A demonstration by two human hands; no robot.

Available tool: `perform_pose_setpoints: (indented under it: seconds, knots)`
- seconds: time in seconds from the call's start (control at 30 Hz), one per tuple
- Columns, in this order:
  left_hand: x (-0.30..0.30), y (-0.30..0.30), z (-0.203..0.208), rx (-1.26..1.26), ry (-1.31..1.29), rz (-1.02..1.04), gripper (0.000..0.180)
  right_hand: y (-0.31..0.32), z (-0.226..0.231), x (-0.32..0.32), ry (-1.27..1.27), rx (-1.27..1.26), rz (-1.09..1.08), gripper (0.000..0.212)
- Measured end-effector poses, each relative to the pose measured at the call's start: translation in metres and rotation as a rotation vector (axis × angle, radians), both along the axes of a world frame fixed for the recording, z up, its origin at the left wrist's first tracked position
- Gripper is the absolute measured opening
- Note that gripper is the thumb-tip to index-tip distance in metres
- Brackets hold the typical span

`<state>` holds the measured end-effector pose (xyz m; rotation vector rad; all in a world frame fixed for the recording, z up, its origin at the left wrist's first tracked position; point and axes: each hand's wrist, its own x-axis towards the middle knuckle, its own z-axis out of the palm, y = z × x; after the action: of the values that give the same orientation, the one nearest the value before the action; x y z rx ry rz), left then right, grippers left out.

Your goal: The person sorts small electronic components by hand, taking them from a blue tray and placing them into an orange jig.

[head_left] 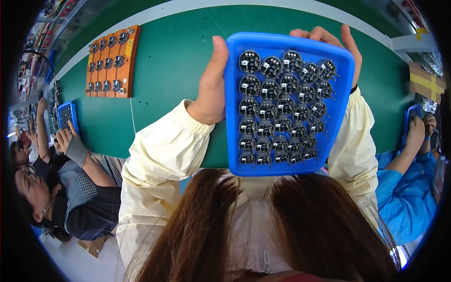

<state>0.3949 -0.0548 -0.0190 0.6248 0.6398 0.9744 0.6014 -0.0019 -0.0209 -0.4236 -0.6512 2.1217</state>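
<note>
Your left hand (212,88) and right hand (351,41) grip a rectangular blue plastic tray (340,101) of round black modules (270,89), likely a holding step, needing steadiness next

gap over green table (164,66) btwn orange block (111,61) & L hand (211,91), blue tray (334,110) blocking ctr

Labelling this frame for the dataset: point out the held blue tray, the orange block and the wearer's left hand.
Held blue tray (231,103): head view, on its left rim.
Orange block (112,74): head view, on bare surface between its lower two rows.
Left hand (212,89): head view, below the thumb.
</note>
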Motion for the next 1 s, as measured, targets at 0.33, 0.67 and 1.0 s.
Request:
perform_pose_setpoints:
  seconds: [0.33,0.67,1.0]
  knots:
    - [0.003,-0.001,0.002,-0.036,0.022,0.044,0.084,0.002,0.003,0.001,0.037,-0.024,0.042,0.057]
    - [0.002,0.000,-0.003,-0.040,-0.064,0.038,0.083,0.000,0.007,0.000,-0.003,-0.021,-0.004,0.057]
    - [0.002,0.000,-0.003,-0.058,-0.160,0.043,0.087,0.000,0.007,0.001,0.025,-0.009,0.025,0.060]
